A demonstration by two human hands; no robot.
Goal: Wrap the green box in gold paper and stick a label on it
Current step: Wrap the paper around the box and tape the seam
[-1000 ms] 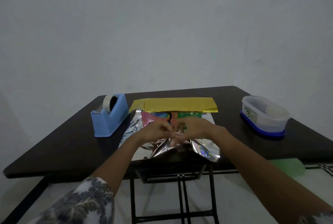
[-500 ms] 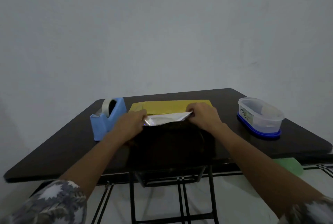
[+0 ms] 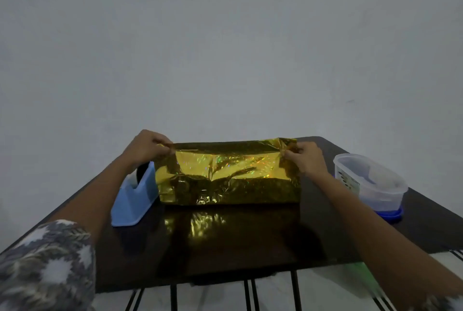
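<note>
Two grips are in view, with one sheet stretched between them.

Hidden or unclear:
- Green box: not visible. Whether it lies behind the sheet cannot be told.
- Tape roll: mostly covered by the left forearm. Only a dark-and-white sliver shows in the blue tape dispenser (image 3: 132, 203), which stands just below the left grip (image 3: 150, 148).
- Clear tub (image 3: 370, 185): stands on a blue lid (image 3: 389, 213), near the right grip (image 3: 304, 156), to its right and below it. Its contents are blurred and the side print is unreadable.
- Right sleeve: cut off at the frame corner.
- Green smear under the right forearm, past the desk edge: too blurred to identify.

Pose:
- Left grip: fingers are curled, with thumb and fingertips pinching the top left corner of the gold paper (image 3: 225, 175).
- Right grip: the same pinch on the top right corner.
- Both forearms reach forward with the wrists lifted off the desk (image 3: 250, 240). A patterned sleeve (image 3: 45, 260) covers the left upper arm.

Sheet: the top edge runs straight from grip to grip. The face is creased, with the shiny side toward the camera. The lower edge meets the dark desk, which mirrors it.
</note>
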